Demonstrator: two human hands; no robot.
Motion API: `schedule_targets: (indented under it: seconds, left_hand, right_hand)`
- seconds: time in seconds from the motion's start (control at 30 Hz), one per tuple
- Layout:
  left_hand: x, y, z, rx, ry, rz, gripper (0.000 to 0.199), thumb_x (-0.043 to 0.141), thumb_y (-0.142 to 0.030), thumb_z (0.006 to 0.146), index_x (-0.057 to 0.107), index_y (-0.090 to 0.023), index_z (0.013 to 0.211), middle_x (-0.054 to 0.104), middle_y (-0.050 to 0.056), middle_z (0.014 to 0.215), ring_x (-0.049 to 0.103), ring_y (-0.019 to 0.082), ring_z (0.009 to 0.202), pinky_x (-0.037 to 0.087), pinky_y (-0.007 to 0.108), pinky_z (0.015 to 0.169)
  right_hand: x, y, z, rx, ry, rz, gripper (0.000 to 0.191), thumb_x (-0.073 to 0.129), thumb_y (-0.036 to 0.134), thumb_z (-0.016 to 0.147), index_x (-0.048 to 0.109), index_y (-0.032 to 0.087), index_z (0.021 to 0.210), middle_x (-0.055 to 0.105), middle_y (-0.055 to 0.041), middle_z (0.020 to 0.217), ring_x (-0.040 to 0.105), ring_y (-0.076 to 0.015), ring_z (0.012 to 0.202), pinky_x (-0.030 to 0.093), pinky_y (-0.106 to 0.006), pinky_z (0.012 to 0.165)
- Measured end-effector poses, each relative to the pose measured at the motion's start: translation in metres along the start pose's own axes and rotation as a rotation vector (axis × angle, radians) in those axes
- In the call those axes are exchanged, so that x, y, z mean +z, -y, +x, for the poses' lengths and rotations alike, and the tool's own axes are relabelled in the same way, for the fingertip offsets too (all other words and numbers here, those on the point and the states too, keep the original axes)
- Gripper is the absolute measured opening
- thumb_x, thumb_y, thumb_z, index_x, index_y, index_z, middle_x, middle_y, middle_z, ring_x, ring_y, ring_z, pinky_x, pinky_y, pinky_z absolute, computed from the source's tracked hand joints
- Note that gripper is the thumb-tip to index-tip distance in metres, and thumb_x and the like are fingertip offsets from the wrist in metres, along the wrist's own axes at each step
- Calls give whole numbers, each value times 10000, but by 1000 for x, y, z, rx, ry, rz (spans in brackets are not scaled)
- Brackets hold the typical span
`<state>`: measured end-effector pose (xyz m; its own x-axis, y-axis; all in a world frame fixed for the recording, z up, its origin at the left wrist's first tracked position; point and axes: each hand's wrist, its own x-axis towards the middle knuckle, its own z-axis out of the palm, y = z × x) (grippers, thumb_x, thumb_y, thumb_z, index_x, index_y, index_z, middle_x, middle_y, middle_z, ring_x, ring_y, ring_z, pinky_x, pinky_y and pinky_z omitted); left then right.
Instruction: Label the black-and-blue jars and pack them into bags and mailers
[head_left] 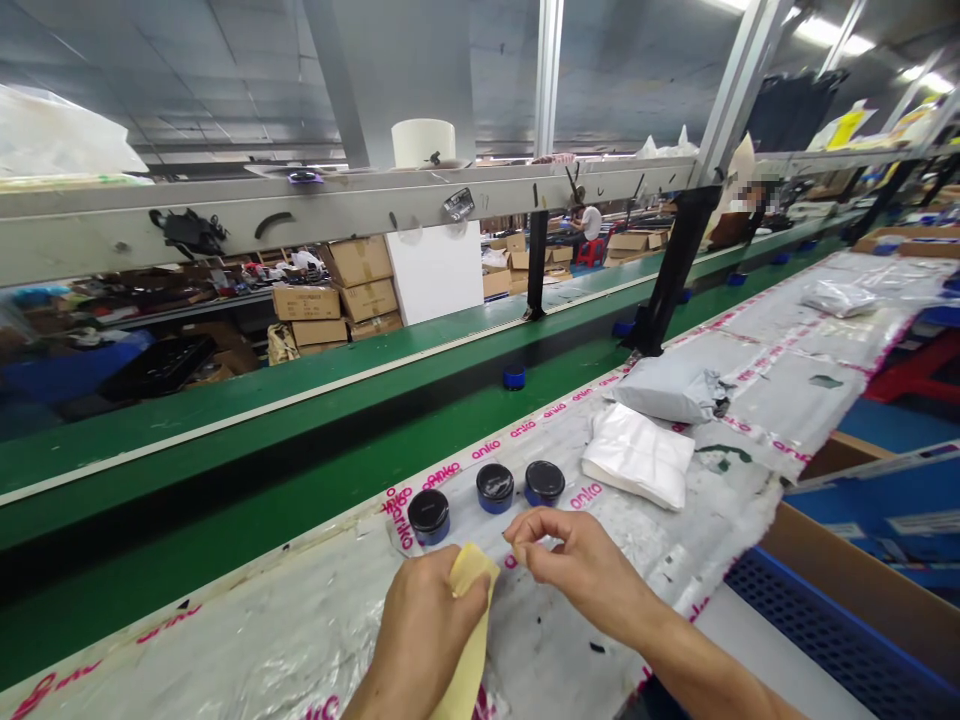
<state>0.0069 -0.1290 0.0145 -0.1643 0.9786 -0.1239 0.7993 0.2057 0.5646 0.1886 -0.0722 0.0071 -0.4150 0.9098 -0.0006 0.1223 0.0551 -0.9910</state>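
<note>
Yellow paper-like strip (466,665) is running toward the wearer, left hand (424,612) pinching it, right hand (576,562) curling just rightward, hold unclear.

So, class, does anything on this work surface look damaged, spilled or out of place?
The plastic sheet looks worn: beside the white bundle, a ragged dark-green patch may be a tear. Below the right hand in view, a small black scrap lies loose, like stray litter.
</note>
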Motion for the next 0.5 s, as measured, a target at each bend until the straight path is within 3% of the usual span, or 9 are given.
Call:
schedule_targets:
  seconds: [0.1,0.2,0.23,0.3,0.4,0.5]
  left_hand:
    - [-4,3,0,-35,38,-96,218,550,-347,829,535,-213,658,644,8,646,617,201,628,324,274,549]
    - [-12,8,0,-44,79,37,88,599,-291,784,612,-215,742,690,22,718,664,239,710,376,290,593]
    - [-14,12,-1,-55,85,111,94,613,-277,778,658,-221,839,718,31,767,685,260,758,403,303,631]
    - [-16,24,-3,-69,67,270,330,620,-284,808,670,-250,1132,766,60,933,714,305,877,456,347,723]
    - [-11,44,-6,56,-103,528,500,558,-288,898,542,-237,1395,697,125,1274,673,343,1100,504,408,814]
    - [-6,44,0,335,-336,664,430,546,-282,935,587,-203,1356,631,167,1369,612,367,1197,512,468,881]
  right_hand:
    - [3,1,-2,3,1,9,95,596,204,764,650,195,687,723,-34,918,640,-211,886,447,-284,721]
    - [-1,1,-1,3,-27,22,102,604,242,767,643,198,684,721,-38,925,634,-208,853,448,-291,712]
    - [-6,1,1,-10,-60,12,106,603,257,769,647,200,691,723,-41,941,635,-212,870,449,-297,728]
    - [-20,-2,8,-49,-189,-39,118,602,289,771,663,205,715,726,-49,1008,635,-235,955,447,-312,775]
    - [-46,-10,22,-38,-398,-100,174,617,358,770,662,205,699,714,-69,1146,612,-273,1062,441,-340,822]
    - [-62,-20,35,28,-445,-67,241,623,405,762,631,194,647,713,-97,1183,629,-279,1005,451,-360,794]
